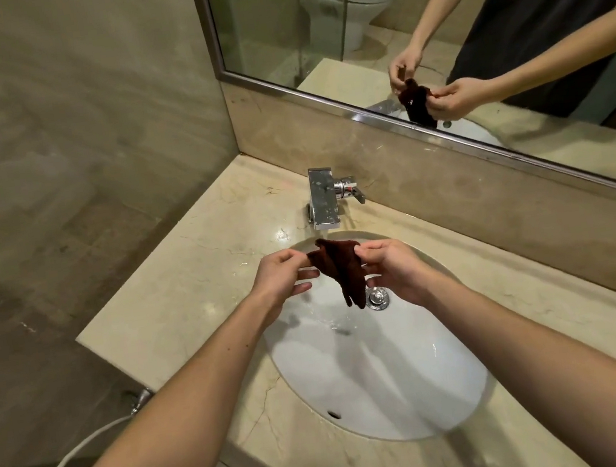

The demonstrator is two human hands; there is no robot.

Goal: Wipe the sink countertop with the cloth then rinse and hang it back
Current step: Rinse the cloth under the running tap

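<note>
A small dark brown cloth (341,268) hangs over the white oval sink basin (377,374), just below the chrome faucet (323,201). My left hand (284,276) pinches its upper left edge and my right hand (394,266) pinches its upper right edge, so the cloth is stretched between them with its lower end dangling near the drain plug (377,298). The basin's surface looks wet. I cannot tell whether water is running from the spout. The beige marble countertop (187,289) surrounds the basin.
A framed mirror (429,38) runs along the back wall and reflects my hands, the cloth and a toilet. A white hose (66,465) with a metal fitting hangs off the counter's left side. The counter's left edge drops to a tiled floor (27,272).
</note>
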